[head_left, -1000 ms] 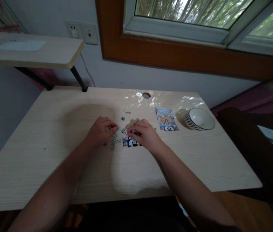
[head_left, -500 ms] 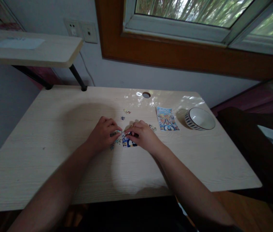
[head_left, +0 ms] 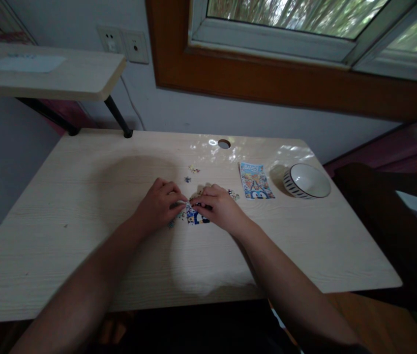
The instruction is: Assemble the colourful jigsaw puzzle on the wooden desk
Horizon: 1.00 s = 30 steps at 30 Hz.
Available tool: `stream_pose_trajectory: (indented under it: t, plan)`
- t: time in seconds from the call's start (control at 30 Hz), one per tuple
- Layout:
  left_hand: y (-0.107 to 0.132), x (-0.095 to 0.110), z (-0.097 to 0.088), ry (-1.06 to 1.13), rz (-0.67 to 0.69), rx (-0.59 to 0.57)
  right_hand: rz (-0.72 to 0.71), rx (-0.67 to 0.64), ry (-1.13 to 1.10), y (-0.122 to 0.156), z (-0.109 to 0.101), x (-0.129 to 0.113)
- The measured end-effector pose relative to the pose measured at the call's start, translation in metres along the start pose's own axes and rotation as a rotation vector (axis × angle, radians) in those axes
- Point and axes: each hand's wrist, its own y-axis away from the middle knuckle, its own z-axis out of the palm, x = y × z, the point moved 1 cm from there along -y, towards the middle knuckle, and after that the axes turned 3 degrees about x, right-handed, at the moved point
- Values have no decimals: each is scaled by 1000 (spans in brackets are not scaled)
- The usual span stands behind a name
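A partly joined jigsaw puzzle (head_left: 195, 218), blue, white and dark, lies flat on the table between my hands. My left hand (head_left: 160, 202) is at its upper left corner, thumb and fingers pinched on a small puzzle piece that is mostly hidden. From the right, my right hand (head_left: 219, 204) reaches over the puzzle, its fingers closed on the upper edge and covering much of it. Both sets of fingertips nearly meet. Loose puzzle pieces (head_left: 171, 224) lie under and beside my left hand, with more loose pieces (head_left: 233, 194) beyond my right hand.
Farther back are a few stray pieces (head_left: 193, 169). A printed picture sheet (head_left: 256, 182) lies to the right, beside a striped white bowl (head_left: 297, 186). A raised shelf (head_left: 83, 73) stands at the back left. The tabletop (head_left: 285, 246) has a round cable hole (head_left: 223, 144).
The fingertips of both hands have shifted slightly, drawing closer together at the puzzle's upper left corner. The camera view has moved a little; the other things stay in place.
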Motion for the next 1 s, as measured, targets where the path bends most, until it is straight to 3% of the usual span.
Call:
stream_pose_trajectory:
  t: [0.7,0.87,1.0]
  plan:
    - [-1,0,10,-26,-8,-3,88,61,-68,-5,8,0]
    - [-1,2,9,-29,-15,9,68,94,-56,-4,1,1]
    - [-2,3,6,-59,-19,13,144,193,-59,-2,-11,6]
